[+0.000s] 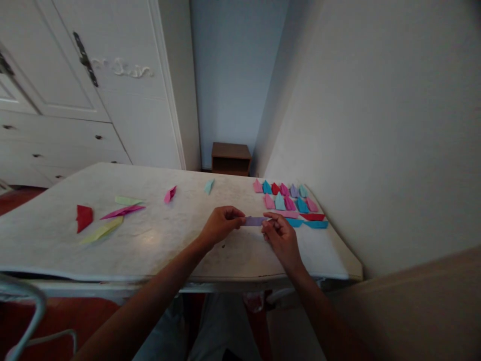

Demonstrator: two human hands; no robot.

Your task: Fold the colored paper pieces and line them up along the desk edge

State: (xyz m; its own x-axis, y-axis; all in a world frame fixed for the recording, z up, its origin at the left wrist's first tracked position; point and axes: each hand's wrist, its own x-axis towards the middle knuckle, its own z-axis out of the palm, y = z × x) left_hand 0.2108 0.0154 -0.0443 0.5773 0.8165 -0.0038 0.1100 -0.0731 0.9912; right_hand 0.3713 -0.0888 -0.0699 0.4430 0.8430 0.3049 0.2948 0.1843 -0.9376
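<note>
Between my two hands, just over the white table (150, 260), stretches a narrow strip of folded purple paper (254, 221). My left hand (224, 222) pinches its left end. The right end is in the closed fingers of my right hand (278, 231), which partly cover it. Right behind my right hand lie flat folded paper strips: a pink strip (287, 214), a red strip (313, 217) and blue strips (315, 224). Beyond them stand rows of small pointed folded paper pieces (280, 201) in pink, blue, red, purple and pale green.
On the table's left lie a red folded paper (84, 218), a magenta one (122, 212), a yellow one (103, 230) and a pale green one (128, 200). Farther back are a pink piece (170, 194) and a pale blue piece (209, 186). A wall (376, 125) bounds the right side.
</note>
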